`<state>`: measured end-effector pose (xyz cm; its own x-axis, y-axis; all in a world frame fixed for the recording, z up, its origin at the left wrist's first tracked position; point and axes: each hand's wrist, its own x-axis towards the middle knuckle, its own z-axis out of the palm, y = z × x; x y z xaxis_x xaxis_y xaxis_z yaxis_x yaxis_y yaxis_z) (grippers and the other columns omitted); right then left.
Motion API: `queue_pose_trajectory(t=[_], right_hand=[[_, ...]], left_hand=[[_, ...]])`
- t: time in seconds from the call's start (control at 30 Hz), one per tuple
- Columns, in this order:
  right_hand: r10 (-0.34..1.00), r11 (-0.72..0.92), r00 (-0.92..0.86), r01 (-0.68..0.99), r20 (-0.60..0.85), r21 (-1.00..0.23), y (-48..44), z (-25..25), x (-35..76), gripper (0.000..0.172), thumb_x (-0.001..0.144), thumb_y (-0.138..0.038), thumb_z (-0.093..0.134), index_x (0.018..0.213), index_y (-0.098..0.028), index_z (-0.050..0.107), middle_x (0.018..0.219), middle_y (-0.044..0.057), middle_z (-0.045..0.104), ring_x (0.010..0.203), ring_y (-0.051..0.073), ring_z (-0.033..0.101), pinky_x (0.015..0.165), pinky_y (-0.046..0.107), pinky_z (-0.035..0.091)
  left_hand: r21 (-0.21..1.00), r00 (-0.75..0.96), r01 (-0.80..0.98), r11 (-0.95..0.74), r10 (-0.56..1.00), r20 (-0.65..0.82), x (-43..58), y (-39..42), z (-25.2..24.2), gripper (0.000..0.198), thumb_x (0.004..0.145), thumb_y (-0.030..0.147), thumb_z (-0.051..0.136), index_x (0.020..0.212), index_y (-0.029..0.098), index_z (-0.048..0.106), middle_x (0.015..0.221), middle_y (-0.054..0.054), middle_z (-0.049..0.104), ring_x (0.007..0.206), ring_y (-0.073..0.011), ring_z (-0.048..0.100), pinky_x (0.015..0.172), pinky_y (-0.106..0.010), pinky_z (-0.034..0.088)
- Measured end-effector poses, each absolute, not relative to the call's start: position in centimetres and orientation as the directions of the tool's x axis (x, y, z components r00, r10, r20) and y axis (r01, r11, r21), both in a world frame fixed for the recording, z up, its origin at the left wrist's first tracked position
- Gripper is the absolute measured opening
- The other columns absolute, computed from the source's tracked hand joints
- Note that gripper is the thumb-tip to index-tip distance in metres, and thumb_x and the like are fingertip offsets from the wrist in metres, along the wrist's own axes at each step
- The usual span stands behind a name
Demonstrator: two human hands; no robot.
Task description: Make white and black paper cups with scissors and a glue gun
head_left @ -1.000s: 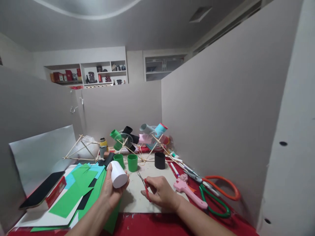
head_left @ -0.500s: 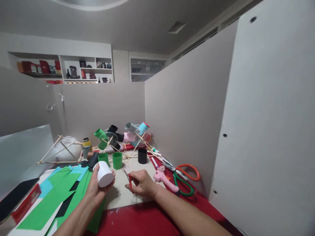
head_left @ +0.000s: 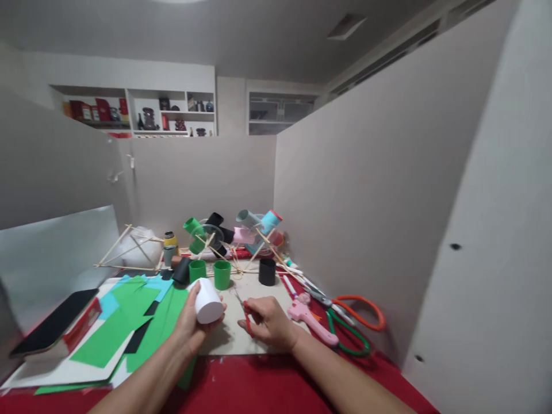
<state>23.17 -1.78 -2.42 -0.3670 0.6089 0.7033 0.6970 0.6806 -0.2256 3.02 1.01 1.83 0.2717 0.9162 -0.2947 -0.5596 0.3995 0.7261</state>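
My left hand (head_left: 190, 328) is wrapped round a short white paper cylinder (head_left: 207, 303), held tilted above the table. My right hand (head_left: 269, 322) pinches a small pair of red-handled scissors (head_left: 244, 313), blades pointing up and away, just right of the cylinder. Both hands hover over a pale work board (head_left: 241, 339) lying on the red table.
Green, blue and black paper sheets (head_left: 125, 328) lie at left beside a phone (head_left: 54, 322). Green cups (head_left: 222, 275), a black cup (head_left: 267, 271) and a stick-and-tube model (head_left: 233, 238) stand behind. A pink glue gun (head_left: 310, 319) and large scissors (head_left: 353, 322) lie right. Grey partitions enclose the desk.
Only the camera view has shifted, first right, then back left. Both hands keep the same hold and pose.
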Motion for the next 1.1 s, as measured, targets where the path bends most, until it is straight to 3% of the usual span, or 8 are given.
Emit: queue_pose_trajectory(t=[0.23,0.43,0.57,0.83,0.97,1.1], right_hand=[[0.534,0.734,-0.4,0.656,0.745,-0.174,-2.4,-1.9,23.1,0.028,0.09,-0.035,0.057,0.067,-0.019,0.05,0.05,-0.007,0.042,0.044,0.009,0.038,0.047,0.022,0.029],[0.673,0.643,-0.307,0.693,0.673,-0.327,-3.1,-1.9,23.8,0.033,0.084,-0.045,0.059,0.065,-0.02,0.049,0.052,-0.006,0.042,0.046,0.01,0.038,0.051,0.024,0.029],[0.739,0.581,-0.265,0.716,0.62,-0.387,-2.5,-2.2,24.5,0.039,0.082,-0.056,0.059,0.068,-0.021,0.05,0.054,-0.006,0.044,0.049,0.01,0.04,0.054,0.024,0.031],[0.586,0.696,-0.387,0.69,0.712,-0.198,-2.9,-1.8,24.5,0.038,0.09,-0.053,0.054,0.069,-0.02,0.05,0.052,-0.007,0.043,0.046,0.009,0.042,0.05,0.024,0.031],[0.577,0.697,-0.388,0.692,0.719,-0.186,-3.1,-1.7,24.6,0.04,0.09,-0.054,0.055,0.068,-0.021,0.05,0.051,-0.006,0.044,0.045,0.009,0.042,0.049,0.026,0.031],[0.555,0.715,-0.4,0.677,0.73,-0.172,-3.2,-1.6,24.6,0.035,0.09,-0.048,0.06,0.069,-0.021,0.051,0.05,-0.004,0.048,0.043,0.01,0.042,0.046,0.026,0.031]], left_hand=[[0.702,0.252,-0.586,0.405,0.914,-0.317,3.0,0.9,2.7,0.039,0.095,0.043,0.047,0.116,0.011,0.054,0.072,-0.01,0.068,0.052,-0.0203,0.066,0.047,-0.03,0.053],[0.665,0.28,-0.575,0.478,0.878,-0.389,3.0,1.1,3.1,0.04,0.093,0.047,0.05,0.121,0.019,0.057,0.074,-0.005,0.067,0.059,-0.0165,0.067,0.059,-0.028,0.056],[0.748,0.29,-0.535,0.393,0.917,-0.274,3.6,1.9,2.8,0.05,0.089,0.054,0.051,0.124,0.019,0.054,0.077,-0.006,0.068,0.063,-0.0177,0.067,0.062,-0.028,0.057],[0.816,0.304,-0.459,0.352,0.925,-0.229,4.2,1.3,2.4,0.05,0.092,0.052,0.047,0.127,0.018,0.053,0.093,-0.009,0.069,0.084,-0.0248,0.071,0.069,-0.033,0.057],[0.827,0.333,-0.43,0.362,0.915,-0.227,4.3,0.9,2.3,0.051,0.099,0.046,0.029,0.133,0.012,0.049,0.103,-0.01,0.067,0.095,-0.0271,0.069,0.074,-0.037,0.054],[0.808,0.346,-0.422,0.412,0.897,-0.277,4.3,1.1,2.0,0.054,0.095,0.051,0.04,0.134,0.014,0.048,0.092,-0.011,0.067,0.078,-0.0235,0.07,0.068,-0.035,0.056]])
